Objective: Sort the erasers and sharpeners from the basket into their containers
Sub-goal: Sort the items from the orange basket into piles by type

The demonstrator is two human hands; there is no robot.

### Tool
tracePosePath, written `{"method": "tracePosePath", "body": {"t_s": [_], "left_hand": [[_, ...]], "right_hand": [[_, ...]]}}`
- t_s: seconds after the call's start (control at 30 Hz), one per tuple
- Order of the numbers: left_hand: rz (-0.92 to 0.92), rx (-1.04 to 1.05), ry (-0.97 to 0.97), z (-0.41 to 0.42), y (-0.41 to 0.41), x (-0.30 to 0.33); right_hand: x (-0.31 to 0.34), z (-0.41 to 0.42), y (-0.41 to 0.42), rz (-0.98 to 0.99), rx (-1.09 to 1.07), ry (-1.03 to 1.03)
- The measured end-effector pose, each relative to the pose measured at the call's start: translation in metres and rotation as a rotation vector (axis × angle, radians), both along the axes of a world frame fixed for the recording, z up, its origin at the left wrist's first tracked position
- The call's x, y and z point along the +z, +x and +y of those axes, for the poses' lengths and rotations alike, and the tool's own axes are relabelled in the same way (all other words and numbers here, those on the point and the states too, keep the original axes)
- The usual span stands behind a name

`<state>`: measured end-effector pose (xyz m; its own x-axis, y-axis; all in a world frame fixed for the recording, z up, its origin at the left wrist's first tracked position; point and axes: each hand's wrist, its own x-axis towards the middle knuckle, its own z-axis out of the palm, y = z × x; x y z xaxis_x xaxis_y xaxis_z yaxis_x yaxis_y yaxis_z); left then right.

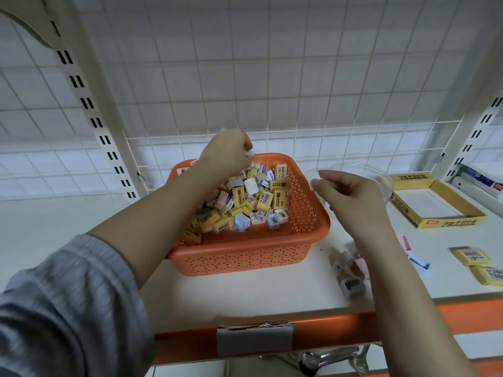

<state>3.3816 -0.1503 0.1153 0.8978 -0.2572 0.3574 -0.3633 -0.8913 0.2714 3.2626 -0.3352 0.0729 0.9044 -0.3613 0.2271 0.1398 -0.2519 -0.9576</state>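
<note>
1. Left hand (227,152) is raised over the back of the orange basket (307,213), fingers pinching a small white piece, judged a pick for sorting.
2. Erasers and sharpeners (245,202) are heaped inside.
3. Right hand (351,194), fingers loosely curled and holding nothing, hovers beside the clear container (383,178).
4. Yellow box (435,202) lies open; shelf room remains rightward.

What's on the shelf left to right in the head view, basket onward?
Orange basket → loose sharpeners → clear round container → yellow cardboard box → two loose yellow erasers.
</note>
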Motion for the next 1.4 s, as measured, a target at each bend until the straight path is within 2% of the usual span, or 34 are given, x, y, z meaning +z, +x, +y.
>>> {"method": "tracePosePath", "body": {"t_s": [0.37,0.53,0.63,0.9,1.1,1.23,1.4], "left_hand": [[-0.093,-0.128,-0.251,-0.027,-0.074,0.007],[-0.171,-0.112,-0.34,-0.068,-0.111,-0.004],[-0.202,-0.071,-0.396,-0.092,-0.135,-0.017],[-0.123,0.059,-0.537,-0.133,-0.191,-0.053],[0.01,0.07,-0.488,-0.154,-0.19,-0.073],[0.071,0.093,-0.414,-0.166,-0.174,-0.081],[0.183,0.149,-0.341,-0.175,-0.155,-0.092]], "right_hand": [[-0.001,-0.043,-0.023,-0.061,-0.095,-0.01],[-0.008,-0.092,-0.031,-0.068,-0.058,-0.156],[-0.015,-0.123,-0.03,-0.019,-0.013,-0.329],[-0.04,-0.159,-0.021,0.166,0.027,-0.584],[-0.051,-0.161,-0.01,0.267,0.054,-0.564],[-0.047,-0.165,-0.019,0.218,0.059,-0.571],[-0.039,-0.172,-0.038,0.161,0.071,-0.419]]}}
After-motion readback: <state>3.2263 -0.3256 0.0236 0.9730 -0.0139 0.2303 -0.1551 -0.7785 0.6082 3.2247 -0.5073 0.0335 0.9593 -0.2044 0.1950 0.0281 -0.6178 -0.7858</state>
